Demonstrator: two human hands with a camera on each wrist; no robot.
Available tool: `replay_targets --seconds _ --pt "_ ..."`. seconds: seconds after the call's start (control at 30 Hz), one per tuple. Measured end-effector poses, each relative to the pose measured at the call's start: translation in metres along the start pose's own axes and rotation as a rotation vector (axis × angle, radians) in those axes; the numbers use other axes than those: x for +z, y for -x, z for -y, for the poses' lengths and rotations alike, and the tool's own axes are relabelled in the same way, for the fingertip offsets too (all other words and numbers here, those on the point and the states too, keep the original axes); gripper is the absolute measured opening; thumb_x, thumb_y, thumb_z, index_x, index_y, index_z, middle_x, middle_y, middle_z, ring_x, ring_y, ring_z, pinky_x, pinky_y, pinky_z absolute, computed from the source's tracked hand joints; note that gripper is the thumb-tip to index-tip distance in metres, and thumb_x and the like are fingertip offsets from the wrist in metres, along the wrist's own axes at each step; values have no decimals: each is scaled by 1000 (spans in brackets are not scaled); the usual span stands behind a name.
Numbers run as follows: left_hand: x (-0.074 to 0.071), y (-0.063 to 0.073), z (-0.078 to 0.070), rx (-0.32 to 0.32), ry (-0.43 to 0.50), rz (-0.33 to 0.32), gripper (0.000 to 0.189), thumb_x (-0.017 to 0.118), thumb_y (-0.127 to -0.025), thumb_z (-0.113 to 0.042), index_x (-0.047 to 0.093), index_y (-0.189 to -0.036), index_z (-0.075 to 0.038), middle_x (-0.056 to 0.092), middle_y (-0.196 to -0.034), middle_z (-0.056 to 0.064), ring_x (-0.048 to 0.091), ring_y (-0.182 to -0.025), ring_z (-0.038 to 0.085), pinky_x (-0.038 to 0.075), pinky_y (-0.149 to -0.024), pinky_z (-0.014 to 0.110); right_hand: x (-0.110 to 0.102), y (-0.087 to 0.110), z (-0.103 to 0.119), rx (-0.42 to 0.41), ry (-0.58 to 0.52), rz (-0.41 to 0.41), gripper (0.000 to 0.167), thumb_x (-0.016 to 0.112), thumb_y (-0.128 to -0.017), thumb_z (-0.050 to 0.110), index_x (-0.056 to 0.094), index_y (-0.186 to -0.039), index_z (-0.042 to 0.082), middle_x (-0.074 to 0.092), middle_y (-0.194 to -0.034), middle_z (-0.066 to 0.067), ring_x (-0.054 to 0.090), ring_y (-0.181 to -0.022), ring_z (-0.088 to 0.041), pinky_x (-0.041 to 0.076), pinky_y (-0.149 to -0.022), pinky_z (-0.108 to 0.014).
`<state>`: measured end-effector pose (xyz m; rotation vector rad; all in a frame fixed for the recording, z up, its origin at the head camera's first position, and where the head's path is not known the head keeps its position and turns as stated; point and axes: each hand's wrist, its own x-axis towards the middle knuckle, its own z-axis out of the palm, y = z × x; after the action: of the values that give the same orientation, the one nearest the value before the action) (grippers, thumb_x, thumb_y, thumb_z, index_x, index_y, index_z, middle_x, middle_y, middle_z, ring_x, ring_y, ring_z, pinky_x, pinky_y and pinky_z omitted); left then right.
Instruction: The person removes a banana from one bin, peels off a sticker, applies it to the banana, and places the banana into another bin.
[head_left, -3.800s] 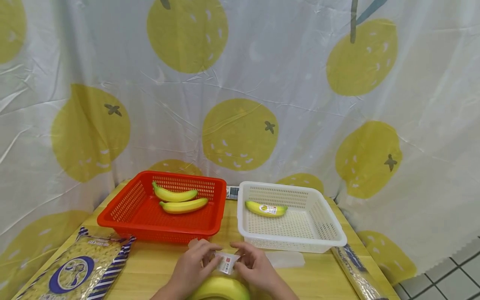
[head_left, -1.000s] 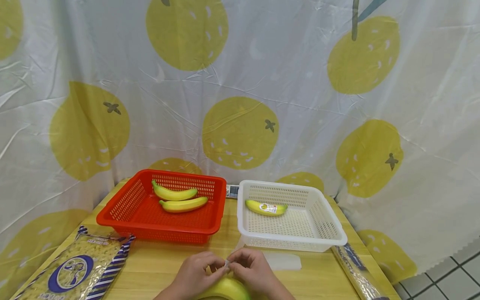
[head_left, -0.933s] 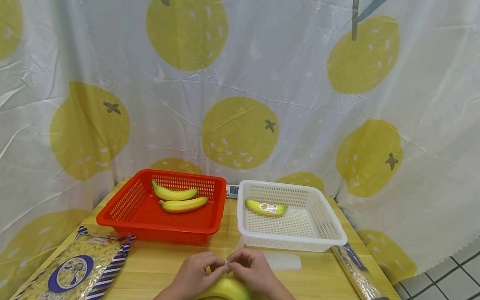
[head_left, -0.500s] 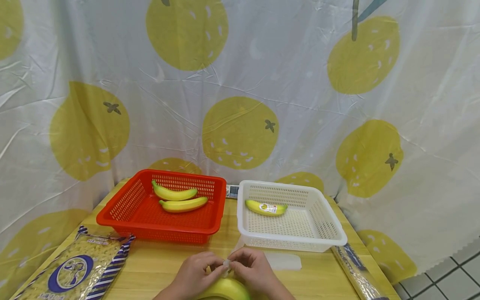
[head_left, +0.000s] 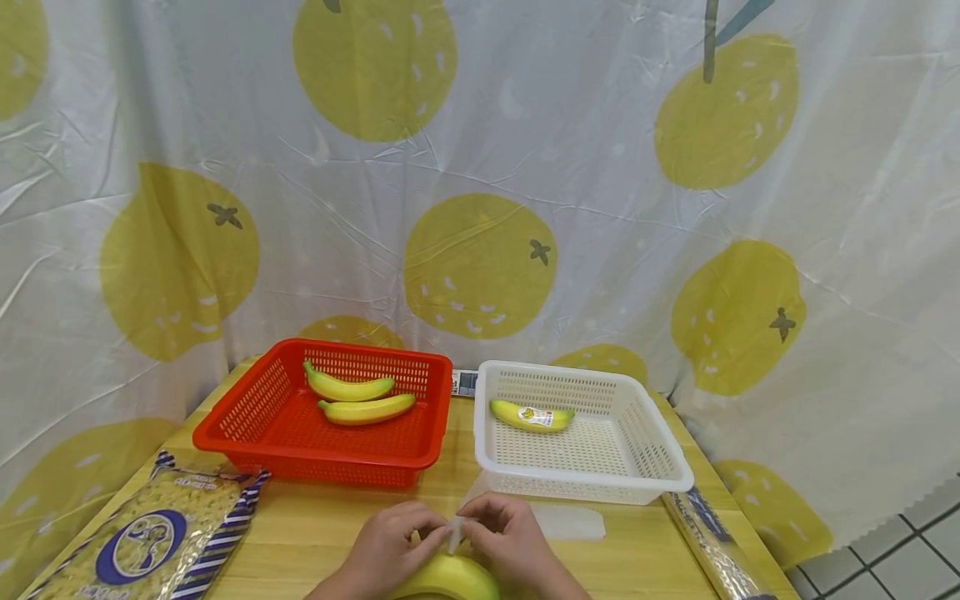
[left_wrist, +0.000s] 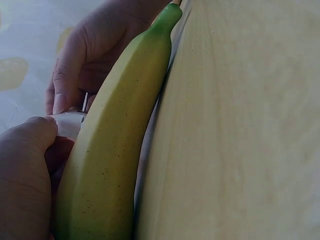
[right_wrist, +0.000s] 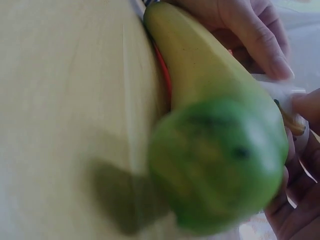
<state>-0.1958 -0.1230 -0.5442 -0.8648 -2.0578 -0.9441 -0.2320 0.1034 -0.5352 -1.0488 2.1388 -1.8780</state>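
Observation:
Both hands meet over a yellow banana [head_left: 447, 577] lying at the table's near edge. My left hand [head_left: 393, 542] pinches one side of a small white sticker [head_left: 455, 533] between thumb and index finger. The other side is pinched by my right hand [head_left: 506, 537]. In the left wrist view the sticker [left_wrist: 69, 123] is beside the banana [left_wrist: 117, 135], partly hidden behind it. Seen from the right wrist, the sticker [right_wrist: 272, 90] is bent and carries a printed banana picture; the banana's green tip [right_wrist: 215, 170] fills the foreground.
A red basket [head_left: 322, 457] holds two bananas. Right of it, a white basket [head_left: 585, 483] holds one banana bearing a sticker [head_left: 536, 417]. A translucent white strip [head_left: 567, 522] lies before it. A pasta bag [head_left: 150, 533] is at left, a spaghetti packet [head_left: 708, 542] at right.
Earlier the sticker lay spread with its print toward the head camera; now it is turned narrow between the fingertips. The hands have come closer together. Baskets and bananas have stayed put.

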Motion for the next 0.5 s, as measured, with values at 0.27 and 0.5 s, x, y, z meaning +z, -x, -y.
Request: replay_targets --seconds 0.27,0.5 --pt "-1 -1 -2 -6 -14 -9 27 87 -78 -6 74 -89 -27 62 -78 -21 57 -68 -2 39 -62 5 0 -1 -3 19 46 -24 12 70 -97 8 74 -107 2 75 -99 -20 68 -79 -5 57 -69 -22" --pt "-1 -1 -2 2 -20 -14 27 87 -78 -7 74 -89 -28 62 -78 -20 58 -68 -2 39 -62 5 2 -1 -1 46 45 -40 15 72 -95 10 74 -106 0 74 -102 -22 69 -81 -5 58 -73 -23"
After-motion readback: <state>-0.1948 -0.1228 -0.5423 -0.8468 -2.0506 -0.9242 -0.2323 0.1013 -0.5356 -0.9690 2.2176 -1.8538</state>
